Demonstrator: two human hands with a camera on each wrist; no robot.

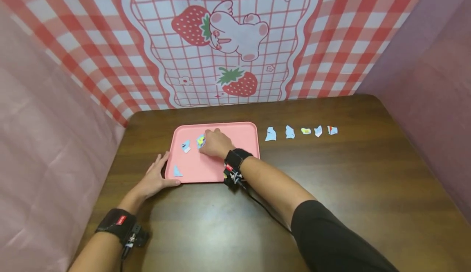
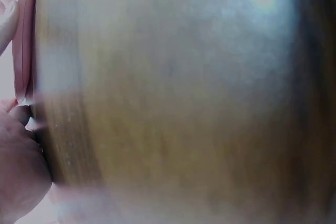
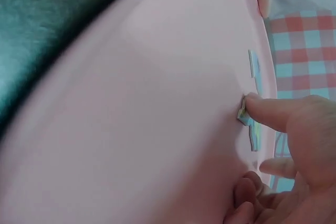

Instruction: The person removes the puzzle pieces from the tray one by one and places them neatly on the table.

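Note:
My right hand point(image 1: 217, 143) is over the pink tray point(image 1: 209, 169). In the right wrist view its straight thumb presses a small printed card piece point(image 3: 243, 114), beside another piece point(image 3: 255, 137) on the tray. The other fingers bend loosely, away from these pieces. In the head view a blue and yellow patch point(image 1: 200, 141) shows beside that hand. My left hand point(image 1: 154, 180) rests spread at the tray's front left corner, its thumb along the front edge and its fingers by the left side. A blue-and-white piece point(image 1: 185, 146) and a light blue piece point(image 1: 177, 171) lie in the tray's left part.
Right of the tray, several irregular pieces lie in a row on the brown wooden table point(image 1: 331, 190), from a light blue one point(image 1: 270, 133) to one with red point(image 1: 333, 130). Behind the table hangs a checked strawberry cloth point(image 1: 147, 51). A black cable point(image 1: 266, 210) runs from the right wrist.

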